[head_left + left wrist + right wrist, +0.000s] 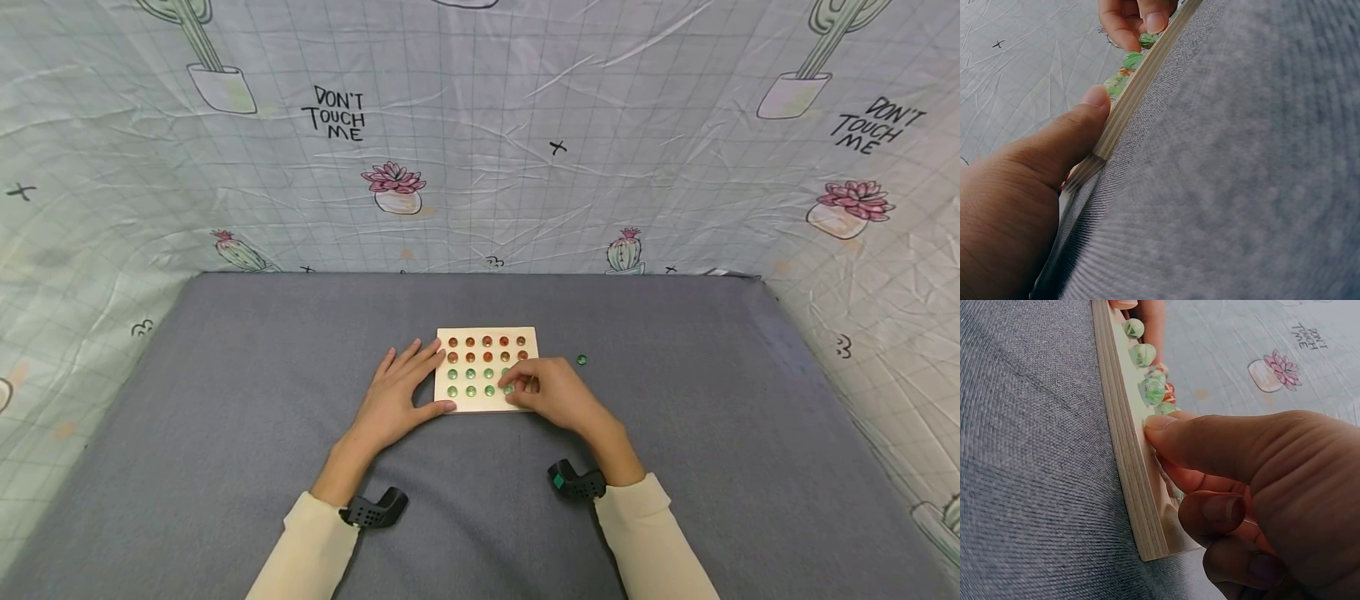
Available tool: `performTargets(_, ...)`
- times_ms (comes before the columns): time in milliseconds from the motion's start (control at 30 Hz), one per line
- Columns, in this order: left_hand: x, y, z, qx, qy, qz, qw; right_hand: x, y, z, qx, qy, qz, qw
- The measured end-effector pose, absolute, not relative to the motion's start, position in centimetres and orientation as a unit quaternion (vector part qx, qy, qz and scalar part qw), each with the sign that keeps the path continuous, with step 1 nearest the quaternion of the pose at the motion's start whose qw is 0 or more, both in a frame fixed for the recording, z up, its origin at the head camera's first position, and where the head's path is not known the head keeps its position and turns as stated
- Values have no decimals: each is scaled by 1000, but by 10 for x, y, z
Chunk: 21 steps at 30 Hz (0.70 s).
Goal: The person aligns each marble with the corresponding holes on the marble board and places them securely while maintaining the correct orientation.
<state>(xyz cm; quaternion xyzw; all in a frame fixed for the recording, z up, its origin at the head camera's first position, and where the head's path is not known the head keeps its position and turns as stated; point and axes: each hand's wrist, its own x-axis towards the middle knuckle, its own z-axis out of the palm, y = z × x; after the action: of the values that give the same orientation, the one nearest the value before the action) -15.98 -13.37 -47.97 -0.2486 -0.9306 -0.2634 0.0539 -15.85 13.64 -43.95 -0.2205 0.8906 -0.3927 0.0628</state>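
Note:
A pale wooden board (480, 404) lies on the grey cloth, bearing rows of orange-red marbles (487, 342) at the far side and green marbles (470, 374) at the near side. My left hand (392, 402) rests with spread fingers along the board's left edge, its thumb (1095, 97) against the near-left corner. Over the near right part of the board, my right hand (555, 392) pinches a green marble (1147, 40) in the nearest row between thumb and fingers. The right wrist view mostly hides that marble behind the thumb (1161, 423). Some spots beneath the right hand are covered.
One loose green marble (582, 360) lies on the grey cloth (675, 375) to the right of the board. Behind stands a pale printed curtain (480, 167) with cactus drawings. Each wrist wears a black camera band (576, 481).

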Motion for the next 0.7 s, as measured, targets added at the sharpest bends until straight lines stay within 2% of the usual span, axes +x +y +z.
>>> performTargets(700, -159, -134, -478, -251, -930, -265, 52, -161, 163, -432, -191, 897, -398, 21)
